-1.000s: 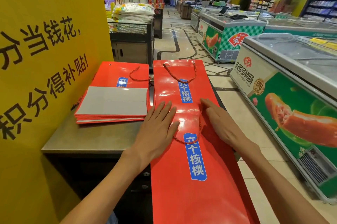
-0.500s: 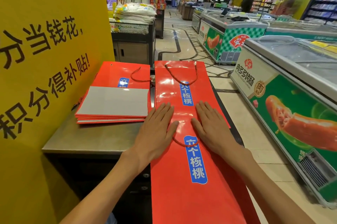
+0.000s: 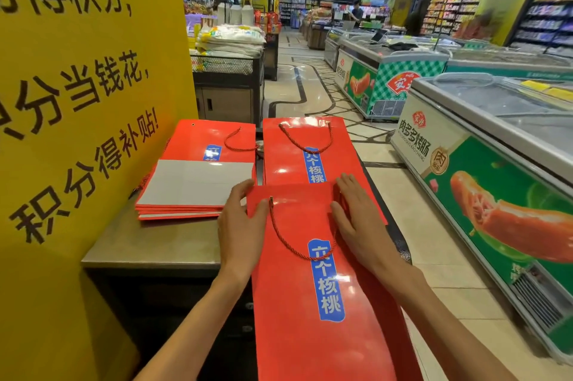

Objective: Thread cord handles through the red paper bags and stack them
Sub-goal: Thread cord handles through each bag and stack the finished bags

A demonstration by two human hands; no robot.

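Two hands frame the top red bag (image 3: 310,287): left hand (image 3: 238,225) grips its left edge, right hand (image 3: 356,219) lies flat with fingers spread by its right edge. Beyond the fingertips lies another bag (image 3: 297,154). Glossy paper looks light, slippery and easily creased; hold the edges.

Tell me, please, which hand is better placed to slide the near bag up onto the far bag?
Probably the left hand: its fingers wrap the near bag's top-left edge. The right hand only lies flat on the top-right corner, beside the cord handle. The far bag lies straight ahead.
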